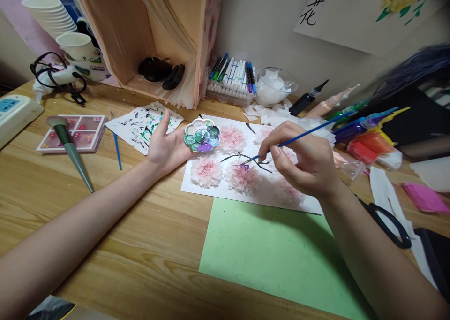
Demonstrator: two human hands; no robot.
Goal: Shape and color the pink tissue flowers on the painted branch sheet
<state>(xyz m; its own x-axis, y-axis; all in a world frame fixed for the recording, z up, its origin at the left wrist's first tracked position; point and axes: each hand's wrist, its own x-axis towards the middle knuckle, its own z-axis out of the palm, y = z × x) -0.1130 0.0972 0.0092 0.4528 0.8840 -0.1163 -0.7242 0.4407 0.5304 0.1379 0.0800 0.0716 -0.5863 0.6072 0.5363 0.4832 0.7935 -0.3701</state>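
We see a table [105, 226] of pale wood with smooth, lightly glossy grain. At lower centre lies a matt green paper sheet [274, 254]. The flower-shaped palette [202, 135] at centre looks like glossy plastic, wet with paint. The pink blossoms [207, 171] on the white paper [258, 195] look soft, fluffy and matt.

The palette [202, 135] lies left of the flower sheet [246, 170], with the marker box [232, 83] behind.

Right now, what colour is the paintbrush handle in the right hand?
Blue paintbrush handle, seen in the head view.
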